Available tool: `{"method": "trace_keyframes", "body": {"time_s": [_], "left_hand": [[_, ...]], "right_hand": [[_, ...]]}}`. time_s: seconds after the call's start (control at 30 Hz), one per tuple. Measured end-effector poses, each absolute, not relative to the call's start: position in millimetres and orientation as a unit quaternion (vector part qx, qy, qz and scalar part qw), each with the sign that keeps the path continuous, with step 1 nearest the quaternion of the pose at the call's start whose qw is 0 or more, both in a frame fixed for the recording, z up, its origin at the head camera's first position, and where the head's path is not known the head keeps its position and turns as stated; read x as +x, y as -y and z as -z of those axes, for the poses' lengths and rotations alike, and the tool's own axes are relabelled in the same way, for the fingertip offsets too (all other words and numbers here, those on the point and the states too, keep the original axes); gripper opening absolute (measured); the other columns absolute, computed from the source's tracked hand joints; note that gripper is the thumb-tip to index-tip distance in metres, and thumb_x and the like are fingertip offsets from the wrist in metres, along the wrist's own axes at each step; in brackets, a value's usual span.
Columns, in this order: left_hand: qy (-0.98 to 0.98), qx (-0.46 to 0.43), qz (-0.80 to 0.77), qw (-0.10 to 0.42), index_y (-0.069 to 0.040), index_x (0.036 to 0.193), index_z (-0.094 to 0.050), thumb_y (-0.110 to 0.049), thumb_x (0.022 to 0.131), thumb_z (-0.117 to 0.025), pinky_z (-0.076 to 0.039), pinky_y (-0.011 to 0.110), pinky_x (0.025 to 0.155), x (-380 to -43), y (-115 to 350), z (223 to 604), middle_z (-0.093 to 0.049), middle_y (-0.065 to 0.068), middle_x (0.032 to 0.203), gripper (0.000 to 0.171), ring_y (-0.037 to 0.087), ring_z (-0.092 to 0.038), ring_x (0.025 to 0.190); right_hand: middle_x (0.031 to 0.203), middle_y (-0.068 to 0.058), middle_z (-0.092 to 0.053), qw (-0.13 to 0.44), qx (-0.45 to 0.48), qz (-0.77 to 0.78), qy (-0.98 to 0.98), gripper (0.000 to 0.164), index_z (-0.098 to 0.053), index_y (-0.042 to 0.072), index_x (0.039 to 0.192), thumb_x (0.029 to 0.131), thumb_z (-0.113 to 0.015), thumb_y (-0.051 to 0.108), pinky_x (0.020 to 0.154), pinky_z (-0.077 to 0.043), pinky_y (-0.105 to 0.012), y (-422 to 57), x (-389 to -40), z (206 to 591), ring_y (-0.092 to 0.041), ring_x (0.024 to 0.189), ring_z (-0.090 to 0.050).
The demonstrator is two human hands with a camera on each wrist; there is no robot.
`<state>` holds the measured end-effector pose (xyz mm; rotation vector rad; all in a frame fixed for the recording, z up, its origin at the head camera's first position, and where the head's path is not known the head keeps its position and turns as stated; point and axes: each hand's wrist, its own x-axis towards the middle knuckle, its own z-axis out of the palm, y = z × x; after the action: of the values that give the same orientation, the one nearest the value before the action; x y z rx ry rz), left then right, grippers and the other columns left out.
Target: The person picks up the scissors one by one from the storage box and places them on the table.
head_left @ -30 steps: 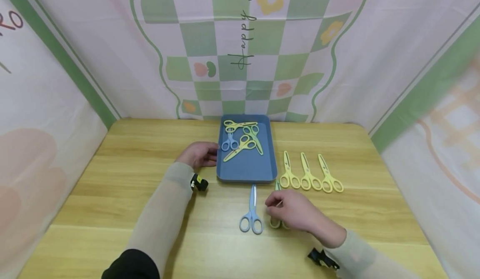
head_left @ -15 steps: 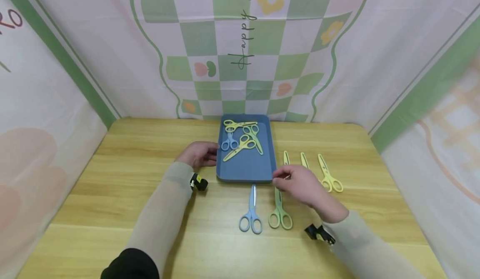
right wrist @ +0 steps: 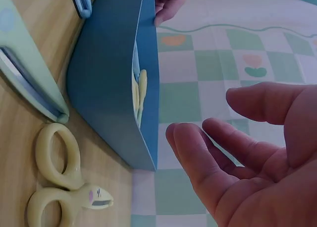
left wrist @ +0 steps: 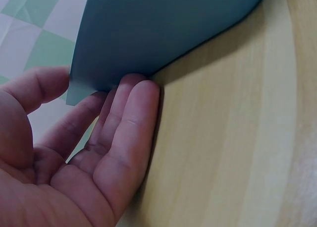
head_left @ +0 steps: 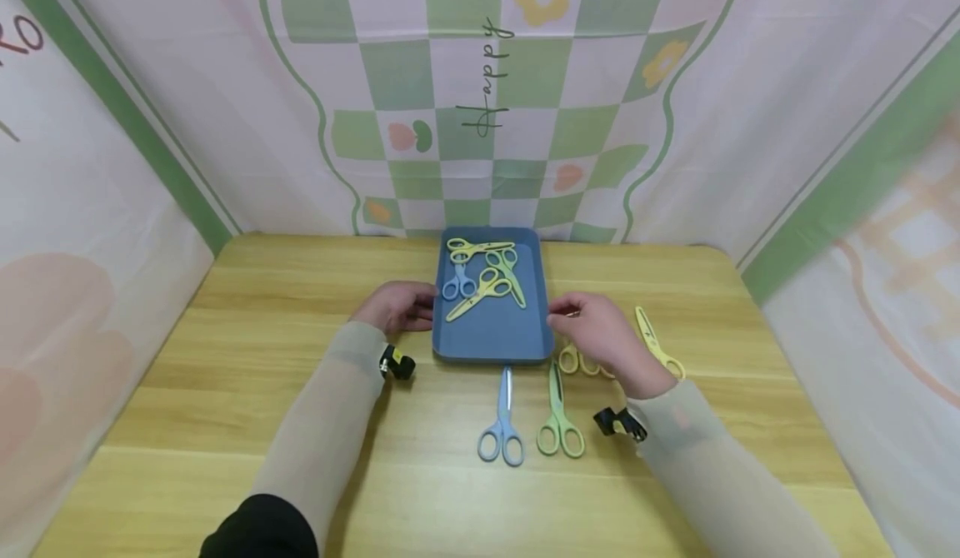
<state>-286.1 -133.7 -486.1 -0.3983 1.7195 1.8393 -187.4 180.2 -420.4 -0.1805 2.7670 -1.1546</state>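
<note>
A blue tray (head_left: 487, 341) stands at the back middle of the table. My left hand (head_left: 397, 306) is at its left side; in the left wrist view the fingertips touch the tray wall and the thumb lies by the rim. Inside lie yellow scissors (head_left: 472, 301), a second yellow pair (head_left: 487, 250), green scissors (head_left: 514, 281) and blue scissors (head_left: 460, 271). Beside the tray's right wall is my right hand (head_left: 600, 333), fingers relaxed and holding nothing, with a gap to the tray in the right wrist view. It partly hides yellow scissors (right wrist: 74, 181) on the table.
Blue scissors (head_left: 505, 408) and green scissors (head_left: 557, 404) lie in front of the tray, blades pointing to it. Another yellow pair of scissors (head_left: 649, 333) rests to the right of my right hand. A patterned cloth (head_left: 472, 137) hangs behind the wooden table (head_left: 300, 391).
My right hand has moved away from the green scissors, up and forward to the tray's right side, uncovering them and covering yellow ones. The left hand and tray stay put.
</note>
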Motion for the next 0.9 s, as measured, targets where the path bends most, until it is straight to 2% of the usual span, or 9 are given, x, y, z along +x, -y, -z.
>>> {"method": "trace_keyframes", "body": {"time_s": [0.2,0.43,0.6,0.9], "left_hand": [[-0.65,-0.146,-0.687,0.29,0.004,0.12,-0.062,-0.014,0.095,-0.065,-0.059,0.04,0.082,-286.9,135.6,486.5,-0.067,0.019,0.111,0.031,0.027,-0.067,0.092],[-0.644,-0.145,-0.69,0.297,0.004,0.122,-0.061,-0.014,0.096,-0.063,-0.059,0.04,0.083,-287.5,134.8,487.9,-0.067,0.018,0.112,0.032,0.027,-0.068,0.091],[-0.639,-0.142,-0.692,0.305,0.006,0.125,-0.06,-0.014,0.097,-0.061,-0.059,0.04,0.083,-288.1,134.3,487.4,-0.067,0.018,0.111,0.034,0.025,-0.068,0.088],[-0.641,-0.147,-0.69,0.302,0.004,0.125,-0.06,-0.015,0.097,-0.062,-0.059,0.04,0.083,-288.6,133.0,487.8,-0.067,0.018,0.114,0.034,0.027,-0.068,0.092]], "right_hand": [[0.125,-0.016,-0.062,0.104,-0.035,0.395,-0.912,0.037,-0.061,0.0,0.13,0.098,-0.061,0.02,0.092,-0.051,-0.046,-168.3,-214.8,417.4,-0.031,0.109,-0.058],[0.122,-0.023,-0.062,0.14,0.0,0.487,-0.862,0.039,-0.057,-0.008,0.13,0.096,-0.06,0.012,0.09,-0.055,-0.039,-150.8,-249.7,411.6,-0.035,0.109,-0.062],[0.128,-0.027,-0.057,0.167,0.027,0.55,-0.818,0.04,-0.053,-0.012,0.131,0.097,-0.059,0.007,0.091,-0.055,-0.035,-135.8,-267.2,408.6,-0.04,0.115,-0.059],[0.129,-0.024,-0.057,0.173,0.053,0.566,-0.804,0.042,-0.053,-0.01,0.131,0.093,-0.06,0.006,0.094,-0.053,-0.04,-125.5,-286.5,409.0,-0.038,0.117,-0.059]]}}
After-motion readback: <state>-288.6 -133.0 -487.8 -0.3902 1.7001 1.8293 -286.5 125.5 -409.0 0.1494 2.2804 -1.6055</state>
